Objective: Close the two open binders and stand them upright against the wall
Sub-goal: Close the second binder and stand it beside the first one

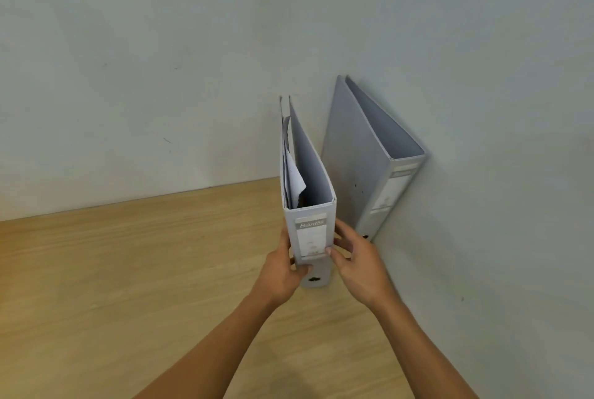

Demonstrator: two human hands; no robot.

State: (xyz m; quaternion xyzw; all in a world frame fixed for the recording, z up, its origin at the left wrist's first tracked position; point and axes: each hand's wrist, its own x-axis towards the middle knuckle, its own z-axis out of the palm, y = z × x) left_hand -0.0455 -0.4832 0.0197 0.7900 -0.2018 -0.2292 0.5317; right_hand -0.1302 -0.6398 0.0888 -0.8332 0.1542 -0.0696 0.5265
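Two grey lever-arch binders stand upright on a wooden table [128,270], spines toward me. The right binder [356,160] leans against the right-hand wall [498,109] with nobody touching it. The left binder [313,205] stands beside it, apart from it, closed with loose papers showing at its top. My left hand [283,273] grips its lower spine from the left, thumb across the front. My right hand [356,263] is at the spine's right edge, thumb on the spine and fingers spread behind the cover.
A pale wall [128,77] runs along the back of the table and meets the right-hand wall in a corner behind the binders. Bare wooden tabletop stretches to the left and toward me.
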